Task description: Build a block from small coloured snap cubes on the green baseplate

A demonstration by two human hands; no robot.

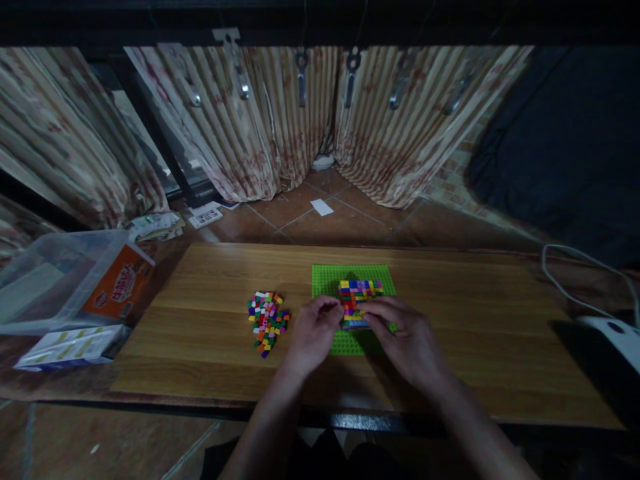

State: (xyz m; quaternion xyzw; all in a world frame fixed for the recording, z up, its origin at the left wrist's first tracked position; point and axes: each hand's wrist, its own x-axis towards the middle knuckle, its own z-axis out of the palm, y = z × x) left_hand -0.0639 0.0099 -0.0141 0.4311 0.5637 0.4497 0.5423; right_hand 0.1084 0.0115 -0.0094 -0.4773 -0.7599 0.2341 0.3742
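A green studded baseplate (350, 344) lies on the wooden table, bearing a block structure (358, 288) built from small toy bricks in several colours. My left hand (315, 327) is at the structure's left side, fingers curled in and fingertips close to its edge. What those fingers hold, if anything, is hidden. From the right, my right hand (405, 330) reaches over the structure with thumb and forefinger pinched at its front part. Whatever is in that pinch is too small to make out. Left of the baseplate, a pile of loose toy bricks (267, 317) lies on the table.
A clear plastic bin (65, 260) with an orange label stands beyond the table's left end, near a white box (73, 348). At the right end are a dark flat object (585, 360), a white device (613, 340) and a white cable (570, 300). Curtains hang behind.
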